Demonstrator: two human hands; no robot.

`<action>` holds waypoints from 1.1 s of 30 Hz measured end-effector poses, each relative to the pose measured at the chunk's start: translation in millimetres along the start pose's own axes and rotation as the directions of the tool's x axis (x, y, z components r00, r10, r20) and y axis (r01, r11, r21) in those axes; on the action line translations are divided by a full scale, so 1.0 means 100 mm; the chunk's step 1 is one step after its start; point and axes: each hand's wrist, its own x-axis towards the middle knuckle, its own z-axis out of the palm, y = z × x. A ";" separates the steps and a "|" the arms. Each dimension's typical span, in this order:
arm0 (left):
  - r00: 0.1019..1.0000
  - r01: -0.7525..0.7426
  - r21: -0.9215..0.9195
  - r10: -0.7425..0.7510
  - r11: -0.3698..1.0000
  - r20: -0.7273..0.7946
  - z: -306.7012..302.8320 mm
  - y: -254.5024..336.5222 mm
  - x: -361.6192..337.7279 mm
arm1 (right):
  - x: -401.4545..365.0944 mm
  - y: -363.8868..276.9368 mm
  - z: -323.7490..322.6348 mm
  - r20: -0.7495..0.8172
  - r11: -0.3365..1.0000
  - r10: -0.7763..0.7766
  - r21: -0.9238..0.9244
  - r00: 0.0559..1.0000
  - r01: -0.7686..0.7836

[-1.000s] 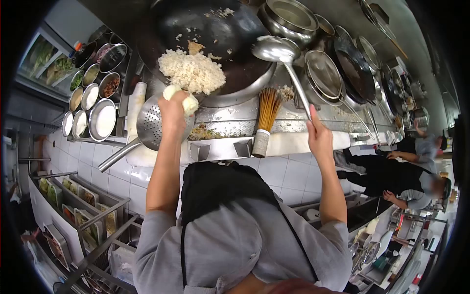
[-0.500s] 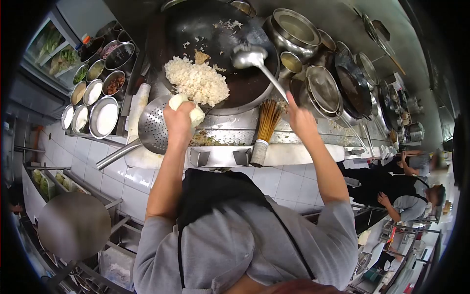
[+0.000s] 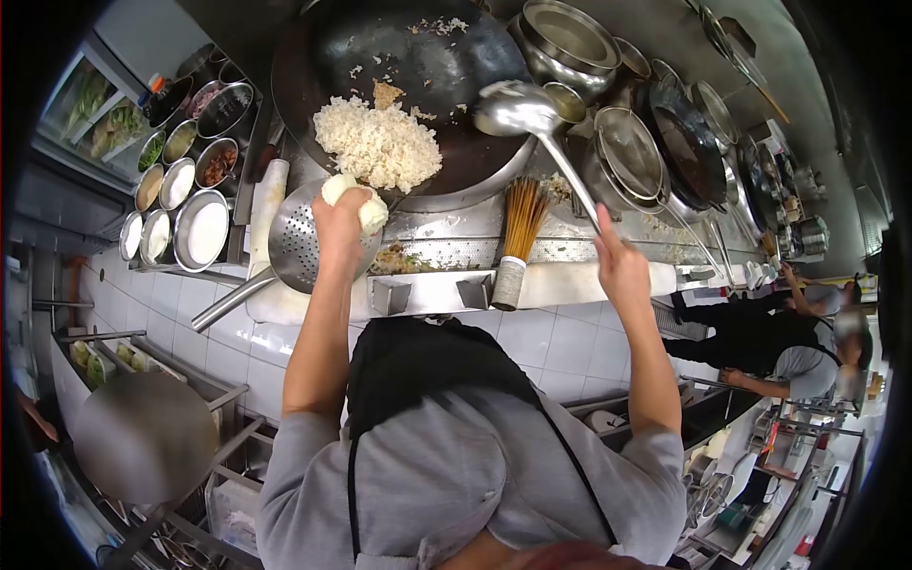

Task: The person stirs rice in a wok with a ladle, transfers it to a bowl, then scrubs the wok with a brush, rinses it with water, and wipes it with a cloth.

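Note:
My right hand (image 3: 622,261) is closed around the handle of a metal ladle (image 3: 518,109), whose bowl hangs at the right rim of a large dark wok (image 3: 475,62). A mound of white rice (image 3: 380,142) lies in the near left part of the wok, with loose grains scattered farther up. My left hand (image 3: 340,217) is wrapped round a crumpled cream-white cloth (image 3: 372,214) at the wok's near left edge. Whether the cloth grips the rim is hidden. Under that hand sits a perforated strainer (image 3: 293,242), its handle pointing down left.
A bamboo brush (image 3: 522,223) lies on the counter between my hands. Metal containers of ingredients (image 3: 201,228) stand at left. Pots (image 3: 570,38) and a mesh strainer (image 3: 627,152) crowd the right. Two co-workers (image 3: 769,342) are farther right.
The ladle has moved right and up from inside the wok to its right rim, with my right hand shifting right. My left hand stays on the cloth. The rice looks the same.

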 end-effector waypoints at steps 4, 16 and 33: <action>1.000 -0.007 -0.034 0.008 0.999 0.016 -0.04 -0.03 0.01 | 0.66 -0.21 0.38 0.034 0.989 -0.128 -0.067 0.991 0.131; 0.997 0.005 -0.086 -0.012 0.996 -0.079 0.09 0.02 -0.17 | -0.42 0.65 -0.48 -0.017 0.807 -0.133 -0.582 0.991 0.098; 0.994 0.101 -0.052 -0.102 0.994 -0.024 0.00 0.00 -0.26 | -1.38 -0.24 0.24 0.649 -0.628 0.141 0.642 0.748 -0.439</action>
